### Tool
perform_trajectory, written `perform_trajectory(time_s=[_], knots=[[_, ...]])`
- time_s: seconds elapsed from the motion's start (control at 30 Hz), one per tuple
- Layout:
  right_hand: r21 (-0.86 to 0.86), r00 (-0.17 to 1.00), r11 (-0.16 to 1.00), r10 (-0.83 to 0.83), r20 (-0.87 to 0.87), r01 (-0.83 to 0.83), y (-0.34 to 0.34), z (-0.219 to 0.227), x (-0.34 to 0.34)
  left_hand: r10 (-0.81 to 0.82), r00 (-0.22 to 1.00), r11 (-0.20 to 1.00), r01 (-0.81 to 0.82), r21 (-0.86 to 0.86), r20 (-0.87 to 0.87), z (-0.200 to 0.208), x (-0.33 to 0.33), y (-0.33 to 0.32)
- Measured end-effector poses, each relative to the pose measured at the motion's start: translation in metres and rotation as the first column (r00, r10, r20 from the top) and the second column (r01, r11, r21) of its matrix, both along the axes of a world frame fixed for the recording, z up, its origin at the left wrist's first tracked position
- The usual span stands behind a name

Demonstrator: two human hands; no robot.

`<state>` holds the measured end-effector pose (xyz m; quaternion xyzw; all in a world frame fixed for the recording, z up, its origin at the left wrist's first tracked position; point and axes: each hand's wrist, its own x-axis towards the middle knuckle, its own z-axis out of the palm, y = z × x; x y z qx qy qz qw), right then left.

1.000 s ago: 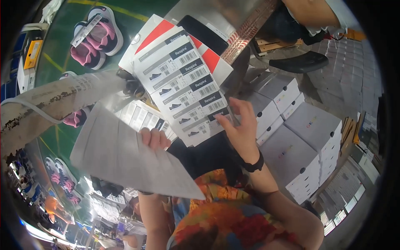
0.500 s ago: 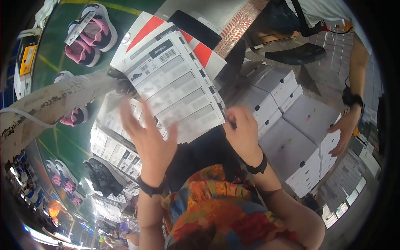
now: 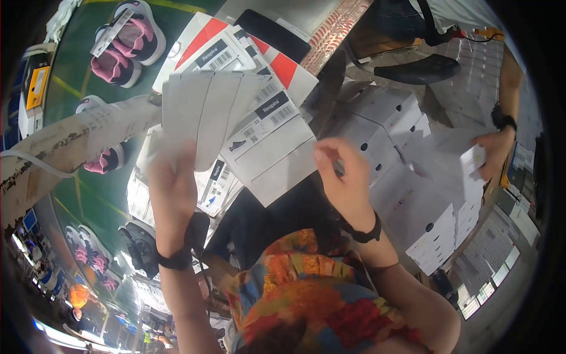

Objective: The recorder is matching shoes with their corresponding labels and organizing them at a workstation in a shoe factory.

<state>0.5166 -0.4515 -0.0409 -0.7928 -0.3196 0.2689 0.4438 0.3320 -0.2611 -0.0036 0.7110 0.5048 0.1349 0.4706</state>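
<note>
A stack of white shoe-box label sheets [image 3: 274, 156], printed with barcodes and small shoe pictures, lies in front of me. My left hand [image 3: 174, 192] is blurred at its fingertips. It is closed at the lower end of several label sheets that are turned over and fanned, blank backs [image 3: 203, 112] up. My right hand [image 3: 346, 177] is beside the stack's right edge. Its thumb and index finger curl toward each other, and whether paper is between them cannot be made out. More label sheets [image 3: 215, 186] lie under the left side of the stack.
A red and white box [image 3: 203, 29] and a black flat object [image 3: 274, 38] lie behind the labels. Pink and navy shoes [image 3: 132, 41] stand on the green surface, past a worn pipe [image 3: 65, 147]. At right, another person's hand [image 3: 495, 150] touches white shoe boxes [image 3: 401, 206].
My left hand has moved left and the upper label sheets have been turned over, showing blank backs. My right hand has barely moved. The other person's hand has lifted a box lid or flap.
</note>
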Motion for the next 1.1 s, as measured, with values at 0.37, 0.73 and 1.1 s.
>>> perform_trajectory(time_s=[0.37, 0.73, 1.1], knots=[[-0.104, 0.832, 0.970, 0.241, 0.499, -0.219, 0.059, -0.042, 0.004, 0.151, 0.987, 0.988, -0.150, -0.028, 0.060, -0.029, 0.001, 0.009], [0.063, 0.827, 0.995, 0.030, 0.561, -0.079, 0.058, -0.051, -0.005, 0.112, 0.993, 0.991, -0.115, 0.068, 0.047, -0.018, 0.017, 0.006], [0.159, 0.624, 0.962, 0.014, 0.782, -0.221, 0.052, -0.058, -0.001, 0.157, 0.985, 0.987, -0.158, 0.014, 0.067, -0.019, 0.017, 0.003]])
